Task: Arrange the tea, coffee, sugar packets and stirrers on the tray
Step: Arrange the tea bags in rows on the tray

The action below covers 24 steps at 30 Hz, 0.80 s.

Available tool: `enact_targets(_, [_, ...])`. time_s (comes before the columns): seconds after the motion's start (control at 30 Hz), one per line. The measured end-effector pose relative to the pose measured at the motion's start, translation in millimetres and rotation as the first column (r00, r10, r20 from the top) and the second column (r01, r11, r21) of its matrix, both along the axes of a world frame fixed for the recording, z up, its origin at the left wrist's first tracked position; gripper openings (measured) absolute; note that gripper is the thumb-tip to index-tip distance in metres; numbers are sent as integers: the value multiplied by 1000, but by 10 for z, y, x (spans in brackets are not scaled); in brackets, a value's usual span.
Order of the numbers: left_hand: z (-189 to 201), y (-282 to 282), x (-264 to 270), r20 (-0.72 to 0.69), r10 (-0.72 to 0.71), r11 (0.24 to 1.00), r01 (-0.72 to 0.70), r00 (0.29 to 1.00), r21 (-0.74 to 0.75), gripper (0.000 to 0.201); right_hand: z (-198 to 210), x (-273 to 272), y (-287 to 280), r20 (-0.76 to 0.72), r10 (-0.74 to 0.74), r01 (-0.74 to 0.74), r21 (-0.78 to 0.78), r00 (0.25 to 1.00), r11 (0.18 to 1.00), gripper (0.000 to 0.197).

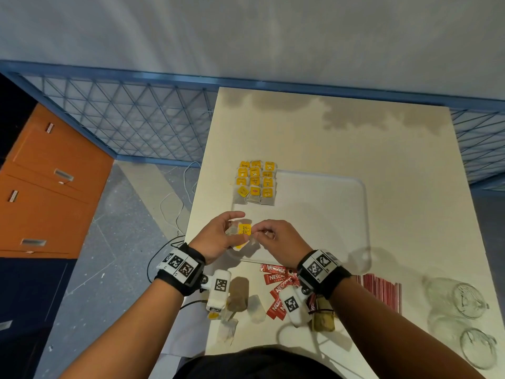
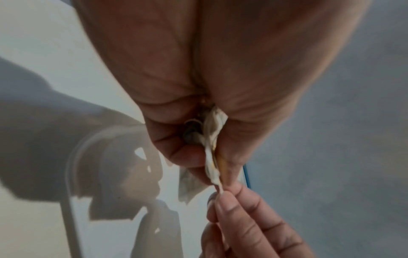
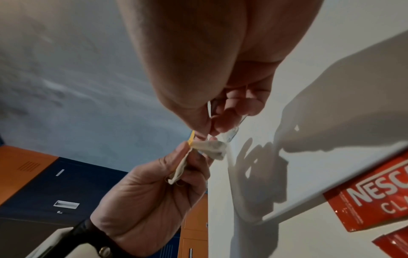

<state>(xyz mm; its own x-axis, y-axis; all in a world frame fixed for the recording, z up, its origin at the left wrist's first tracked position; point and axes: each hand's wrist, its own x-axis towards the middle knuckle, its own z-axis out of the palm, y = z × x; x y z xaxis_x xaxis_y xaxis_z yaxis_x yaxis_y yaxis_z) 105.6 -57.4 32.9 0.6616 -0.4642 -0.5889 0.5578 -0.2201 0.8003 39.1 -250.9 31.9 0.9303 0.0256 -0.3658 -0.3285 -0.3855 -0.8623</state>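
The left hand (image 1: pixel 216 236) has its grip closed around a small bunch of tea bags (image 1: pixel 244 232), thumb on one side and fingers on the other. The right hand (image 1: pixel 276 237) pinches narrowly on the paper at the edge of the top bag, so the two grips meet on the same bunch. Both hover just above the near left corner of the white tray (image 1: pixel 328 214).

Beyond the grips, at the tray's far left corner, a neat block of tea bags with yellow tags (image 1: pixel 255 181) already lies in rows. Behind the wrists, on the bench (image 1: pixel 355 138), sit red coffee sachets (image 1: pixel 276 277), a row of red stirrers (image 1: pixel 382 294) to the right and some loose tea bags (image 1: pixel 246 305).

The likely trouble is the strings and tags: pulling one bag free may drag a second out with it, or tear thin paper. A bag dropped carelessly beside the block could knock its rows crooked.
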Motion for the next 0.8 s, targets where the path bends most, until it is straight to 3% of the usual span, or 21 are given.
enact_targets(0.23, [24,-33,37,69,20,998,-23,997,54,38,14,21,-11,3,-105,105,47,994,993,19])
enact_targets(0.4, [80,-43,40,108,-11,999,5,994,47,14,88,30,-26,-84,-12,28,202,996,979,26])
enact_targets(0.6, [100,-33,58,99,11,1000,-13,995,15,14,68,9,-26,-123,1,31,252,992,967,27])
enact_targets(0.73, [105,-49,26,78,-9,1000,9,997,5,13,5,9,8,-105,-10,36,244,994,969,44])
enact_targets(0.8, [100,-55,14,95,-19,1000,17,995,17,13,-8,6,14,-96,0,21,218,995,976,39])
